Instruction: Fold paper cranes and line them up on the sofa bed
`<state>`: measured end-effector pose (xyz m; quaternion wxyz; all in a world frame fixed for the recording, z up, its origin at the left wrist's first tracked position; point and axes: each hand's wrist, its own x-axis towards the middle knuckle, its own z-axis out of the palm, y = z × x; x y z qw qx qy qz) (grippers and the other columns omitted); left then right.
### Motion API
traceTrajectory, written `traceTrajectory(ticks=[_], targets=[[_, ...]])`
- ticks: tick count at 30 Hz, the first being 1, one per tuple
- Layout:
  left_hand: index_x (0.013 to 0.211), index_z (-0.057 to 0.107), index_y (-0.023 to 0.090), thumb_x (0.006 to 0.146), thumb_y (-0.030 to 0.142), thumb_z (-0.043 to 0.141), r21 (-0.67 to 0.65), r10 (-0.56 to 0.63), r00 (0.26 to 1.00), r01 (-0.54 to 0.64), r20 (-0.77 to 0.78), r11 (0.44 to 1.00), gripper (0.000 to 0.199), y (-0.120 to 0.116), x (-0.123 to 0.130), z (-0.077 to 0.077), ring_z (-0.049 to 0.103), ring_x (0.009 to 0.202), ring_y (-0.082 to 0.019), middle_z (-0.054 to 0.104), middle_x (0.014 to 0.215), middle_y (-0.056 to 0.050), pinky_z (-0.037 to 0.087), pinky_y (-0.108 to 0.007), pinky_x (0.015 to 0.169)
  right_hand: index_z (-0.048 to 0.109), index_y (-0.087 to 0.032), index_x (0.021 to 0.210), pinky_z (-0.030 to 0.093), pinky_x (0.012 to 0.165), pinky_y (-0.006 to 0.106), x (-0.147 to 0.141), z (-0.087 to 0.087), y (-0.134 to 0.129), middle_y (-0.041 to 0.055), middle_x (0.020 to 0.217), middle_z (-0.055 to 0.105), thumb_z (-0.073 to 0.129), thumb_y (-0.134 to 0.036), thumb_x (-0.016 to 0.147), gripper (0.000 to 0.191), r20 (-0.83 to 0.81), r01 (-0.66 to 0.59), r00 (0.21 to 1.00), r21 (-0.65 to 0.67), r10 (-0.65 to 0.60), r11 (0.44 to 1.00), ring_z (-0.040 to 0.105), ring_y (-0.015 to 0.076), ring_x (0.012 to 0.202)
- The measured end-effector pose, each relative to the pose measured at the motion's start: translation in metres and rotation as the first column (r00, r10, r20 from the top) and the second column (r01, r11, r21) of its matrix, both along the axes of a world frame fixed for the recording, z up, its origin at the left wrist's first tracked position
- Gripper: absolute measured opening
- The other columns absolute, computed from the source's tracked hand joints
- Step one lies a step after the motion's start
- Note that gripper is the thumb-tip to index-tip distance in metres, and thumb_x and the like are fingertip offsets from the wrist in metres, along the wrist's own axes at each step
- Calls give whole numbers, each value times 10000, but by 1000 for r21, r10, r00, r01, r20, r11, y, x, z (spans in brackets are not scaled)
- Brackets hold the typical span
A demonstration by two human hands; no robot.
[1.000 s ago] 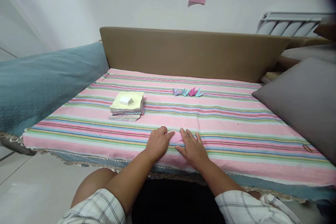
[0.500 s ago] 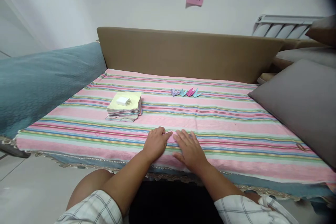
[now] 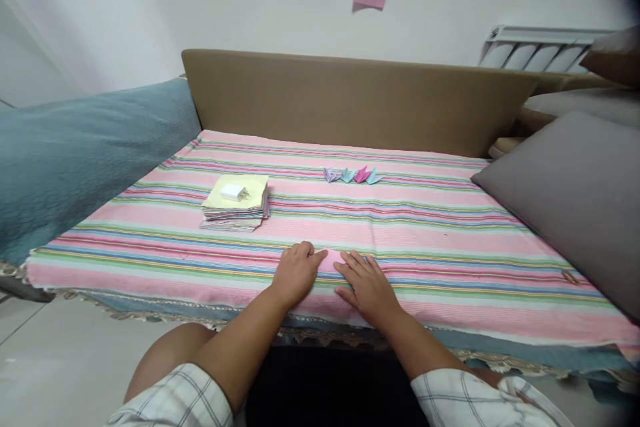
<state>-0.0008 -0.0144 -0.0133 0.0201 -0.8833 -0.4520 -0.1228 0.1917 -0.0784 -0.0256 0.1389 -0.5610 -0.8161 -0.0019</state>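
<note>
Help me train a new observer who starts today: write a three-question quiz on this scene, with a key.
1. Multiple choice: what sits on the stack of square paper sheets with a pale yellow top?
A) a grey fabric cushion
B) a small white block with prongs
C) a blue folded-paper figure

2. True or false: the small, flat piece of pink paper lies between the left hand and the right hand.

3. Fill in: counting from the image's left, the third of the four small, pointed folded-paper figures is ____ in colour.

Key: 1. B; 2. true; 3. deep pink.
</note>
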Motion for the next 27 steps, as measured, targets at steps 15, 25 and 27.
traceTrajectory(ticks=[15,25,27], targets=[[1202,544,335,906,265,425,-38,2,998,0,59,999,327,-1,1,2,459,880,-192,512,975,-41,336,-328,786,591,-163,1164,297,1062,468,10,15,10,113,1317,519,377,-418,928,408,-97,115,990,165,-100,980,421,250,1252],[1189,548,324,897,244,443,-22,-8,998,9,66,1000,320,-2,1,3,468,861,-184,520,950,-35,341,-321,774,417,-225,1359,266,1087,474,-7,2,14,71,1440,370,370,-512,910,535,-10,-160,987,12,160,987,289,245,1345],[1199,543,320,897,244,442,-23,-7,998,9,70,1000,328,-2,1,4,471,862,-184,525,956,-36,344,-321,774,435,-219,1346,266,1088,468,-6,3,14,74,1429,389,373,-503,912,523,-20,-144,989,13,145,989,299,239,1340]])
